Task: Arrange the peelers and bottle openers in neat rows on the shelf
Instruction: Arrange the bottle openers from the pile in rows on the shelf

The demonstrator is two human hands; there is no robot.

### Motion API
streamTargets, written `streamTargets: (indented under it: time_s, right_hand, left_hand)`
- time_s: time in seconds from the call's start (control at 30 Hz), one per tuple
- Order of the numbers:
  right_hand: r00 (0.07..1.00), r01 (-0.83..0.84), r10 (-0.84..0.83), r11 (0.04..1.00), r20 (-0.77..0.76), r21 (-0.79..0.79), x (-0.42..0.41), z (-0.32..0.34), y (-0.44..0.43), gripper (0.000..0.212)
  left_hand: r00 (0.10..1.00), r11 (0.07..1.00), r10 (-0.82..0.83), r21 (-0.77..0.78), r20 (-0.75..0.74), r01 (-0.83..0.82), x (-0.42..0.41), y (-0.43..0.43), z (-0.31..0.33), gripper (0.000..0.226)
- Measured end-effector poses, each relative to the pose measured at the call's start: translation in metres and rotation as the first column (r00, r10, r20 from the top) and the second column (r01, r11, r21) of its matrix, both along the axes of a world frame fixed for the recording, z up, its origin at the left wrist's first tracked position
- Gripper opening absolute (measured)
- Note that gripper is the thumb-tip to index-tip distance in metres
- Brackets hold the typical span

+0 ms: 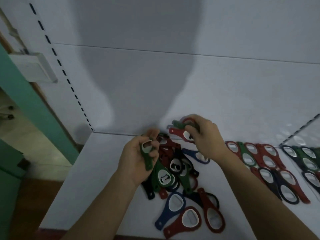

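Gripping a green opener [146,161], the left hand [136,159] hovers over the jumbled pile [174,168] on the white shelf [97,170], while the right hand [206,137], fingers curled, clutches a bunch [179,125] of red and green openers near the laid-out row [266,156].

Shelf [97,170]: bottle openers [164,178] heaped, seemingly rowed rightward

In my left grip [138,158], bottle opener [147,153]: green plastic-looking body, matt; pale metal insert, dull sheen. In my right grip [202,135], openers [179,125]: same finish, red and green. Shelf [97,170] beneath both grips: white, smooth, matt. Side panel [304,135] right of my right grip: glossy, mirror-like.
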State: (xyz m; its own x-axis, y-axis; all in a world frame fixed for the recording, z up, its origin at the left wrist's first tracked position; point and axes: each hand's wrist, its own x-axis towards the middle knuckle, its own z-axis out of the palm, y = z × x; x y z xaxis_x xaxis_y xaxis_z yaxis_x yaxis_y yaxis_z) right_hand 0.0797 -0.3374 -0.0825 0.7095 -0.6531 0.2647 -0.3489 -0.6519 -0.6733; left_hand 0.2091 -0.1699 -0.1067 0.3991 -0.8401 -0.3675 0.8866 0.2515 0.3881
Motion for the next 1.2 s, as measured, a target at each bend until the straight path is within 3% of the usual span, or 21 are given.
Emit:
streamTargets:
  time_s: [0.1, 0.17, 0.2, 0.27, 0.33, 0.4, 0.43, 0.57, 0.63, 0.73, 0.8, 0.87, 0.9, 0.97, 1.0, 1.1, 1.2]
  right_hand:
    - [0.954, -0.162, 0.048, 0.912, 0.296, 0.376, 0.0, 0.018, 0.021, 0.023]
    - [0.909, -0.242, 0.002, 0.817, 0.416, 0.523, 0.008, 0.021, 0.039, 0.023]
    - [0.895, -0.247, -0.017, 0.813, 0.445, 0.528, 0.013, 0.019, 0.048, 0.022]
    - [0.916, -0.142, -0.033, 0.905, 0.4, 0.401, 0.025, 0.008, 0.066, 0.023]
    - [0.943, 0.036, -0.086, 0.986, 0.32, 0.16, 0.036, -0.007, 0.081, 0.024]
    - [0.94, 0.162, -0.136, 0.985, 0.312, -0.059, 0.044, -0.019, 0.086, 0.027]
    - [0.933, 0.188, -0.151, 0.978, 0.327, -0.086, 0.046, -0.023, 0.085, 0.029]
    - [0.934, 0.066, -0.118, 0.985, 0.337, 0.162, 0.046, -0.029, 0.084, 0.026]
    - [0.93, 0.02, -0.096, 0.977, 0.356, 0.212, 0.039, -0.034, 0.082, 0.025]
    - [0.907, 0.023, -0.173, 0.93, 0.383, 0.366, 0.02, -0.032, 0.072, 0.022]
    - [0.93, 0.079, -0.199, 0.929, 0.308, 0.363, 0.003, -0.029, 0.059, 0.021]
    - [0.973, 0.189, -0.217, 0.945, 0.077, 0.268, -0.012, -0.026, 0.05, 0.015]
    - [0.97, 0.236, -0.221, 0.957, -0.104, 0.168, -0.016, -0.026, 0.049, 0.029]
    - [0.859, 0.261, -0.223, 0.965, -0.461, 0.019, -0.018, -0.032, 0.057, 0.084]
    - [0.806, 0.251, -0.221, 0.968, -0.549, -0.022, -0.015, -0.036, 0.065, 0.103]
    - [0.83, 0.159, -0.193, 0.981, -0.523, -0.11, 0.005, -0.05, 0.079, 0.118]
    - [0.85, 0.093, -0.155, 0.985, -0.504, -0.146, 0.031, -0.052, 0.077, 0.118]
  left_hand:
    - [0.984, 0.998, -0.065, 0.009, 0.166, 0.064, -0.004, -0.02, 0.006, 0.024]
    - [0.963, 0.992, -0.096, -0.057, 0.253, 0.114, -0.009, -0.027, 0.009, 0.042]
    - [0.961, 0.986, -0.093, -0.108, 0.262, 0.125, -0.01, -0.029, 0.011, 0.053]
    - [0.98, 0.977, -0.064, -0.187, 0.188, 0.099, -0.012, -0.03, 0.012, 0.069]
    - [0.994, 0.982, -0.049, -0.175, 0.102, 0.066, -0.012, -0.033, 0.012, 0.059]
    - [0.991, 0.988, -0.091, -0.118, 0.097, 0.102, -0.011, -0.033, 0.01, 0.039]
    - [0.987, 0.99, -0.1, -0.085, 0.125, 0.111, -0.011, -0.032, 0.009, 0.034]
    - [0.983, 0.999, -0.007, 0.053, 0.183, -0.003, -0.006, -0.029, 0.002, 0.026]
    - [0.982, 0.986, 0.044, 0.15, 0.182, -0.072, -0.002, -0.027, -0.002, 0.025]
    - [0.968, 0.968, 0.094, 0.204, 0.231, -0.142, 0.01, -0.022, -0.005, 0.021]
    - [0.967, 0.975, 0.107, 0.165, 0.233, -0.148, 0.014, -0.019, -0.004, 0.023]
    - [0.983, 0.992, 0.071, 0.095, 0.17, -0.088, 0.016, -0.014, -0.004, 0.028]
    - [0.991, 0.998, 0.032, 0.041, 0.131, -0.037, 0.017, -0.012, -0.003, 0.026]
    - [0.996, 0.997, -0.039, -0.059, 0.084, 0.044, 0.019, -0.009, -0.003, 0.021]
    - [0.995, 0.994, -0.055, -0.091, 0.08, 0.062, 0.02, -0.009, -0.002, 0.018]
    - [0.997, 0.994, -0.018, -0.109, 0.073, 0.026, 0.026, -0.008, 0.004, 0.017]
    - [0.997, 0.997, 0.037, -0.063, 0.061, -0.033, 0.037, 0.002, 0.009, 0.038]
